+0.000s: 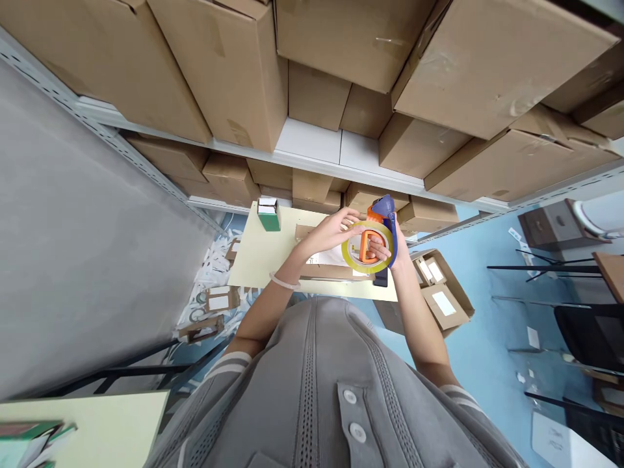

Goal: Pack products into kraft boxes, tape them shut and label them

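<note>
A tape dispenser [384,207] in blue and orange, with a large roll of yellowish tape [348,252], is held up over the table. My right hand [379,248] is wrapped around it from the right, its fingers showing through the orange core. From the left, my left hand [336,229] reaches to the roll's upper edge, fingers extended and the thumb along the tape. Whether it grips the tape or only touches it is unclear. Beneath both hands lies a flat cardboard piece [326,272] with white paper on it, partly hidden by them.
A green-and-white box [268,214] stands on the pale table [253,260]. Shelves of cardboard boxes [336,39] rise in front. An open carton [453,292] sits to the right on the blue floor, and paper scraps [207,273] litter the left.
</note>
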Available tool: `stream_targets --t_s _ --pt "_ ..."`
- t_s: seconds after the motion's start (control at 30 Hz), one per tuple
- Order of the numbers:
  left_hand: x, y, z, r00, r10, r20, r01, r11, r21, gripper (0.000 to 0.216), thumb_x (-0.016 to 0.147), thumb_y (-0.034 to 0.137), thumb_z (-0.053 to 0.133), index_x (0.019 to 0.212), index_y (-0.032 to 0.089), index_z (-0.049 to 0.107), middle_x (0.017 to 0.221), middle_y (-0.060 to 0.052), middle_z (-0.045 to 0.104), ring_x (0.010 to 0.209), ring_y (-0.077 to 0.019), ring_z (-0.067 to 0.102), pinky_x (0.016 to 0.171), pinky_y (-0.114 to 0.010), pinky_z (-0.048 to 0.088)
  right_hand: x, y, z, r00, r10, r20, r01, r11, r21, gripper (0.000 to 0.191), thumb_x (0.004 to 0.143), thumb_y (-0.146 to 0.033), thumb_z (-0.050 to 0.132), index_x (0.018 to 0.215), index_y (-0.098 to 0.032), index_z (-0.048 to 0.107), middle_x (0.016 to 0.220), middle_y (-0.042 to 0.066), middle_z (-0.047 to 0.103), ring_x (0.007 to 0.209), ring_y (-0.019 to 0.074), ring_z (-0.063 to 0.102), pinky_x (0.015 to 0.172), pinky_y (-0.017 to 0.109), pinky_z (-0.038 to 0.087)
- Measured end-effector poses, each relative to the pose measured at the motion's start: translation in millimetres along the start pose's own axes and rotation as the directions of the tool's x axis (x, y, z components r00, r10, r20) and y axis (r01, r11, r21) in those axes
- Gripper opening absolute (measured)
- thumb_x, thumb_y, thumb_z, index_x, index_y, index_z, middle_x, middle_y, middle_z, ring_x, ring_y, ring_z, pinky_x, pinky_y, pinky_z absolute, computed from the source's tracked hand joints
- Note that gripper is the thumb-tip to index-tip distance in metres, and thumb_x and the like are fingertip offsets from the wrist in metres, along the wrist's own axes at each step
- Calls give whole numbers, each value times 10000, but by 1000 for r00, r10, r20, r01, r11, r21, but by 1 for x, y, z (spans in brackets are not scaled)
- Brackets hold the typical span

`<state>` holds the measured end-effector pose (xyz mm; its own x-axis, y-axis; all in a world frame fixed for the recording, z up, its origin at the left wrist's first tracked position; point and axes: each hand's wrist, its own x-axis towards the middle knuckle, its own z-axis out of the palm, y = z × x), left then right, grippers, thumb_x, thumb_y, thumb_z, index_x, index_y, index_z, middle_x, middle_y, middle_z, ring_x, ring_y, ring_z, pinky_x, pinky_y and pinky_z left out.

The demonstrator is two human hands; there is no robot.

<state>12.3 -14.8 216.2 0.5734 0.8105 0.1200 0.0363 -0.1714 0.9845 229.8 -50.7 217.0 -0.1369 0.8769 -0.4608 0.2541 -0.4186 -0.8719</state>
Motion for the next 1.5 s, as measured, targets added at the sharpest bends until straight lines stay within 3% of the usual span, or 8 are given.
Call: stream_targets --t_s 0.2,0.33,0.5,0.7,0.83,0.97,1.17,1.5 --pt "-30 -51 -21 975 -62 -215 119 958 263 429 1014 426 329 1327 219 536 1491 -81 486 1430 -219 385 1213 -399 243 -9 -10 -31 996 -88 30 84 989 123 859 695 -966 117 726 -253 595 359 -41 277 399 198 389 647 446 501" --pt "-46 -96 -8 926 -64 -373 229 880 416 473 1021 349 245 1396 187 484 1574 -95 390 1521 -217 209 1255 -466 33 -10 -16 -46 994 -109 29 106 989 101 881 680 -975 135 739 -242 620 354 -38 277 393 199 397 608 439 499" --pt "-55 -124 14 903 -41 -428 253 855 453 529 1011 349 237 1484 173 394 1576 -97 392 1530 -204 188 1257 -477 -27 1 -14 -63 995 -92 44 93 995 -21 989 602 -1015 86 803 -228 651 384 -8 369 428 220 468 602 440 489" --pt "-56 -130 14 919 -98 -381 249 896 369 583 1021 428 156 1481 209 439 1594 -48 371 1535 -198 167 1254 -472 -66 13 -22 -90 904 55 425 13 988 -156 829 570 -999 395 662 -206 616 419 30 510 401 211 519 543 423 479" --pt "-45 -118 17 889 -221 -401 354 888 294 616 1019 437 133 1454 185 489 1593 -66 366 1533 -241 178 1247 -515 -76 20 -32 -91 829 185 528 -54 966 -254 757 517 -919 613 679 -181 647 469 40 605 385 177 525 472 356 468" --pt "-32 -106 40 857 -88 -508 321 862 391 581 1008 400 230 1492 153 436 1607 -83 333 1539 -267 147 1243 -524 -113 31 -36 -78 842 229 489 -67 943 -326 679 540 -812 724 733 -161 703 573 54 677 470 172 582 463 301 480" --pt "-33 -122 61 894 -22 -447 297 777 555 604 1005 366 285 1546 100 313 1626 -118 272 1544 -282 114 1251 -550 -57 39 -37 -57 834 306 460 -89 896 -436 528 621 -656 801 729 -144 726 707 64 734 604 187 658 530 265 516" --pt "-61 -186 66 866 -201 -458 495 472 729 576 1009 263 202 1562 117 268 1630 -102 264 1530 -269 187 1256 -561 10 41 11 -79 764 553 333 -266 739 -619 670 665 -804 658 729 -138 684 607 59 688 463 156 591 427 261 473"
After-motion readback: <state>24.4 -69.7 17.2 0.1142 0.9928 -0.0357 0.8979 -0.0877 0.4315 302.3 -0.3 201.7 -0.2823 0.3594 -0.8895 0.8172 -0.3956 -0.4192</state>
